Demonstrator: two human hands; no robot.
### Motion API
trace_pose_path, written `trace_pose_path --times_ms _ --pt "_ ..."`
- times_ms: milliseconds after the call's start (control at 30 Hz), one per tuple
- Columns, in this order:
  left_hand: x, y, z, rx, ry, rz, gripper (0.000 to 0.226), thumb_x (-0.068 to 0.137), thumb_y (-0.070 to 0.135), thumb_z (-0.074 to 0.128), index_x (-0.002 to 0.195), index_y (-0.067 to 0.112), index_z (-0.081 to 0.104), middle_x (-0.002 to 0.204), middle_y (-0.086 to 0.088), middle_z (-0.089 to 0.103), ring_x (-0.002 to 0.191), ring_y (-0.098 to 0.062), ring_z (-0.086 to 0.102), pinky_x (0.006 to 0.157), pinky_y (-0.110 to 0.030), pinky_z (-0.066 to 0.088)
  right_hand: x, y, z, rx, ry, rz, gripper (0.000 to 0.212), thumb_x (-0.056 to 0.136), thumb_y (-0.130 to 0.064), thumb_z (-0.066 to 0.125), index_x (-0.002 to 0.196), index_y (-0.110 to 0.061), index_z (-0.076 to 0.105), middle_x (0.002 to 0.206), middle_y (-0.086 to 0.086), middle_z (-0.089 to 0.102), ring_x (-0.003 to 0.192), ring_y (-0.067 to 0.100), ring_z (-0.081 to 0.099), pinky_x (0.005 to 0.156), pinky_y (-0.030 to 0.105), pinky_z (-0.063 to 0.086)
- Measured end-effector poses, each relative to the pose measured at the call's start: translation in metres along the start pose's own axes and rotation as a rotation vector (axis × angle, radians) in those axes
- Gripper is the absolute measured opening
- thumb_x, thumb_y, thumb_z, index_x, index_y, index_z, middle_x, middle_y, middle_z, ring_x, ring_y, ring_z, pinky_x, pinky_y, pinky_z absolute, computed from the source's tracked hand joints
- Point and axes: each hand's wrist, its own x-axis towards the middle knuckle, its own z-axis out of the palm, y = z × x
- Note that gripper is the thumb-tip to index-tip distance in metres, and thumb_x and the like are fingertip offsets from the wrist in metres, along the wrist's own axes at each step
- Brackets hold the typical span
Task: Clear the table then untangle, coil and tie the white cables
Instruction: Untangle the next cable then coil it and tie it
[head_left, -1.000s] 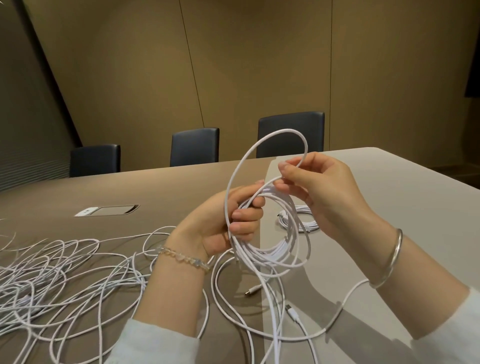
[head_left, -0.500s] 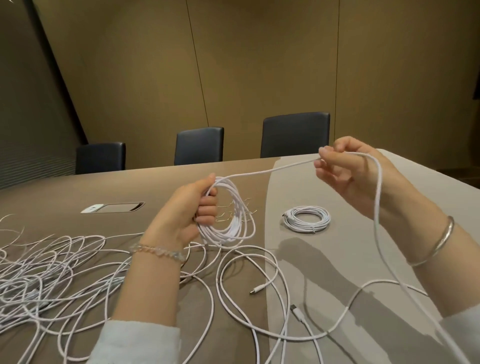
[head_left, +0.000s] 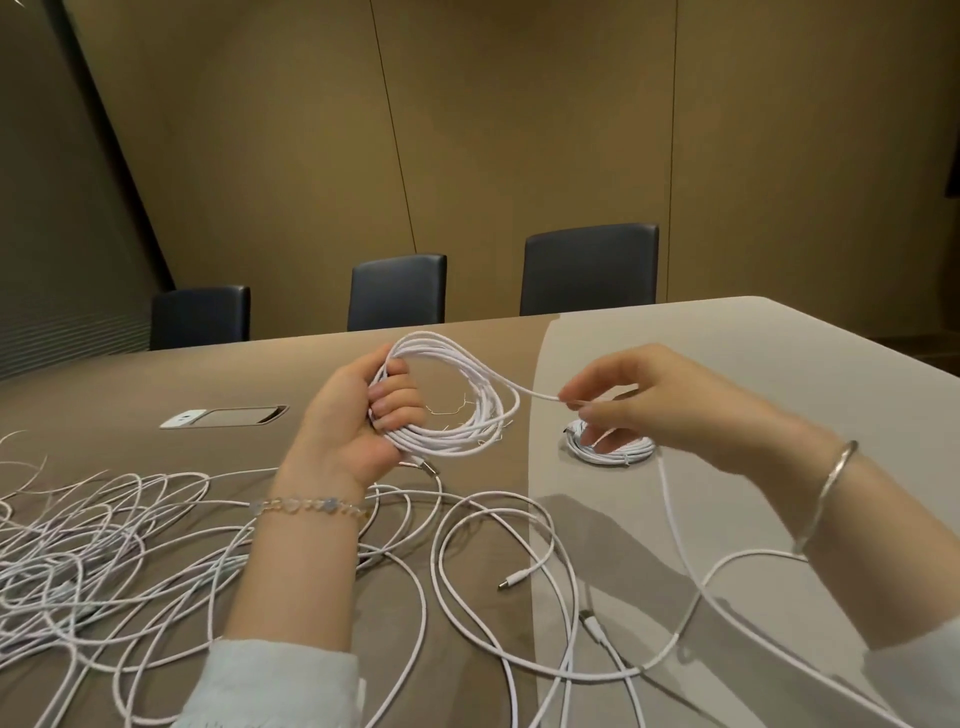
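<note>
The left hand (head_left: 353, 415) is gripping one round coil of white braided cable (head_left: 457, 400) above the brown counter (head_left: 130, 395), its fingers (head_left: 400, 400) curled through it. The right hand (head_left: 670, 405) is pinching that coil's single loose strand (head_left: 535, 393). One finished white coil (head_left: 613, 451) is lying beneath it, with three dark chairs (head_left: 589, 270) standing behind.

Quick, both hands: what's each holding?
Left hand: grips the coiled white cable bundle.
Right hand: pinches that cable's loose white strand.

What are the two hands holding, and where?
The left hand grips the cable coil at its left side. The right hand pinches the loose strand leading off the coil.
</note>
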Motion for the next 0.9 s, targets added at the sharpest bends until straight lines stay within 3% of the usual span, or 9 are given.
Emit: trace_pose_path --times_ms 100,200,400,467,600,733,800,900 --pt "-0.002 0.001 -0.004 0.001 -0.056 -0.059 0.043 0.092 0.041 0.053 0.058 0.016 0.045 0.042 0.009 0.026 0.035 -0.004 0.016 0.033 -0.013 0.016 0.009 0.007 0.019 -0.138 0.17 -0.077 0.019 0.094 -0.004 0.059 0.105 -0.018 0.066 0.097 -0.006 0.066 0.059 0.009 0.069 0.053 0.014 0.052" --pt "-0.005 0.003 -0.006 0.098 -0.046 -0.049 0.047 0.085 0.044 0.063 0.055 0.019 0.036 0.041 0.008 0.024 0.034 -0.004 0.016 0.03 -0.014 0.016 0.017 0.02 0.019 -0.259 0.298 -0.124 0.015 0.093 -0.009 0.061 0.102 -0.015 0.071 0.091 -0.002 0.069 0.052 0.007 0.058 0.06 0.019 0.046" --pt "0.002 -0.006 -0.003 0.202 0.027 0.147 0.051 0.087 0.03 0.06 0.046 0.022 0.031 0.038 0.008 0.02 0.027 -0.005 0.02 0.031 -0.014 0.01 0.019 0.035 0.01 -0.214 0.265 -0.067 0.009 0.093 -0.013 0.063 0.092 -0.013 0.072 0.074 -0.001 0.071 0.04 0.008 0.056 0.046 0.02 0.048" --pt "0.005 -0.009 -0.002 0.223 0.078 0.243 0.054 0.095 0.031 0.056 0.048 0.022 0.032 0.04 0.008 0.019 0.029 -0.005 0.018 0.03 -0.014 0.012 0.019 0.036 0.012 -0.119 0.202 0.003 0.01 0.092 -0.022 0.065 0.096 -0.013 0.067 0.072 0.001 0.072 0.042 0.012 0.059 0.045 0.023 0.05" --pt "0.008 -0.005 -0.012 0.138 0.241 0.41 0.049 0.099 0.036 0.053 0.056 0.022 0.033 0.043 0.007 0.021 0.032 -0.007 0.018 0.031 -0.015 0.014 0.013 0.026 0.013 -0.036 -0.005 0.1 0.04 0.082 -0.052 0.07 0.104 -0.024 0.05 0.078 0.002 0.073 0.049 0.015 0.064 0.048 0.025 0.052" --pt "0.013 0.002 -0.027 0.104 0.363 0.538 0.044 0.099 0.039 0.052 0.063 0.022 0.034 0.043 0.008 0.021 0.033 -0.008 0.017 0.032 -0.016 0.013 0.001 0.004 0.015 -0.073 -0.116 0.104 0.057 0.073 -0.07 0.062 0.101 -0.021 0.052 0.08 0.003 0.071 0.056 0.017 0.069 0.052 0.028 0.056" --pt "0.014 0.005 -0.034 0.09 0.409 0.589 0.042 0.099 0.04 0.053 0.066 0.021 0.037 0.044 0.008 0.022 0.034 -0.008 0.018 0.032 -0.016 0.015 -0.008 -0.006 0.011 -0.158 -0.245 0.118 0.061 0.071 -0.072 0.061 0.096 -0.016 0.059 0.081 0.002 0.073 0.061 0.021 0.071 0.053 0.027 0.055" --pt "0.015 0.009 -0.041 0.079 0.463 0.637 0.041 0.097 0.043 0.055 0.067 0.021 0.039 0.046 0.008 0.023 0.036 -0.009 0.019 0.032 -0.017 0.018 -0.021 -0.014 0.006 -0.291 -0.498 0.136 0.048 0.075 -0.057 0.074 0.091 -0.011 0.068 0.082 0.002 0.074 0.071 0.023 0.073 0.055 0.028 0.056"
